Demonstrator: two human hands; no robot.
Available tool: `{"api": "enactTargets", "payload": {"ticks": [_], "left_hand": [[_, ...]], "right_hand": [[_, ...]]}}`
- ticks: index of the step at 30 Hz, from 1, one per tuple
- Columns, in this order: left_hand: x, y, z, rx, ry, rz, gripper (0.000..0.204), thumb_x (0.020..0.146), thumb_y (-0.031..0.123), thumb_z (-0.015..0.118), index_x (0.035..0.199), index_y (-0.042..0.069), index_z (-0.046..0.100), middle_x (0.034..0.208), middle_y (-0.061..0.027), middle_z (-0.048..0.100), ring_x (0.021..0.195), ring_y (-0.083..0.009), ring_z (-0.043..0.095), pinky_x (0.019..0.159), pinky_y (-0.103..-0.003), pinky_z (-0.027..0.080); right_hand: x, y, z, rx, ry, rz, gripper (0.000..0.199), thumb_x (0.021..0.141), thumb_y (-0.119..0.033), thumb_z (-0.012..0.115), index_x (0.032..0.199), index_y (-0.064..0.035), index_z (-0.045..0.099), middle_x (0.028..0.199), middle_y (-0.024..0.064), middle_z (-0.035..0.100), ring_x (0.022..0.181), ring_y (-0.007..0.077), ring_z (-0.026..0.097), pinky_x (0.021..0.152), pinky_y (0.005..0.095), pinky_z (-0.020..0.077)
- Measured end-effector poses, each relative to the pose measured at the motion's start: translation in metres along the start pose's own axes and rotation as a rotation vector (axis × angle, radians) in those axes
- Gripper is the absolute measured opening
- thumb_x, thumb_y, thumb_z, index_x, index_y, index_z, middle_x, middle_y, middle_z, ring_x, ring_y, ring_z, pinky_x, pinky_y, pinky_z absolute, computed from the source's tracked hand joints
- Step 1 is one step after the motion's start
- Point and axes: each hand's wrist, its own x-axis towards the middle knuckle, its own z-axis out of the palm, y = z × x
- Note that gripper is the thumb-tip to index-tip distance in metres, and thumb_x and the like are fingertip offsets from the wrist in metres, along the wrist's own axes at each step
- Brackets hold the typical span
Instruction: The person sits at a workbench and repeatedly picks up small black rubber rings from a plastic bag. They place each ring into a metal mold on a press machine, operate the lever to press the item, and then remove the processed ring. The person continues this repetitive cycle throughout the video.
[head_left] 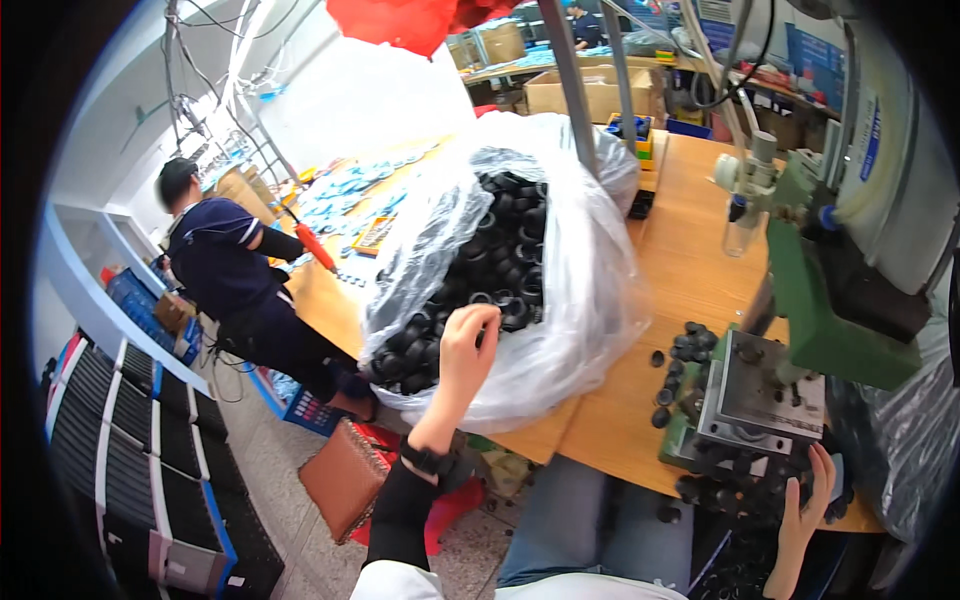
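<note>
Two hands [466,350], one over bagged black parts [505,245]

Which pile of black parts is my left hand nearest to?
The big pile in the clear plastic bag; your left hand is at its near edge. The other black parts lie outside the bag, by the green press.

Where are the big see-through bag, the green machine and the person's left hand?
See-through bag [590,285]: head view, on its right-hand plastic wall.
Green machine [808,300]: head view, on its green upper part.
Left hand [466,352]: head view, on the middle of the hand.
</note>
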Motion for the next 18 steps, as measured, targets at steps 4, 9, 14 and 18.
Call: {"api": "enactTargets", "payload": {"ticks": [4,9,14,18], "left_hand": [[0.010,-0.103,0.007,0.233,-0.276,-0.166,0.039,0.075,0.013,0.068,0.111,0.002,0.057,0.104,-0.0169,0.059,0.095,-0.0350,0.058,0.082,-0.041,0.048],[0.007,-0.146,0.054,0.501,-0.528,-0.364,0.051,0.065,0.022,0.079,0.108,0.003,0.056,0.105,-0.0188,0.054,0.098,-0.0376,0.057,0.082,-0.042,0.049],[0.003,-0.139,0.048,0.400,-0.155,-0.103,0.057,0.064,0.011,0.079,0.115,0.003,0.055,0.103,-0.0160,0.052,0.095,-0.0355,0.057,0.079,-0.038,0.050],[0.024,-0.039,0.029,-0.146,-0.122,-0.328,0.056,0.068,0.005,0.078,0.118,-0.002,0.053,0.107,-0.0126,0.058,0.088,-0.0196,0.061,0.073,-0.026,0.050]], "right_hand": [[0.020,0.003,0.045,0.231,0.032,-0.030,0.060,0.077,-0.015,0.065,0.129,0.0048,0.042,0.131,0.0189,0.043,0.125,0.0300,0.038,0.105,0.0381,0.0264],[0.057,-0.033,0.075,0.645,0.112,0.142,0.053,0.075,-0.001,0.070,0.123,0.0036,0.047,0.117,0.0106,0.054,0.107,0.0181,0.050,0.095,0.0302,0.0363],[0.058,-0.038,0.072,0.653,0.028,0.362,0.046,0.073,-0.002,0.071,0.115,0.0020,0.053,0.112,0.0092,0.057,0.104,0.0163,0.050,0.088,0.0297,0.0415],[0.055,-0.049,0.080,-0.264,0.171,-0.185,0.043,0.068,-0.013,0.078,0.106,-0.0044,0.060,0.096,0.0064,0.054,0.097,0.0249,0.045,0.081,0.0324,0.0373]]}}
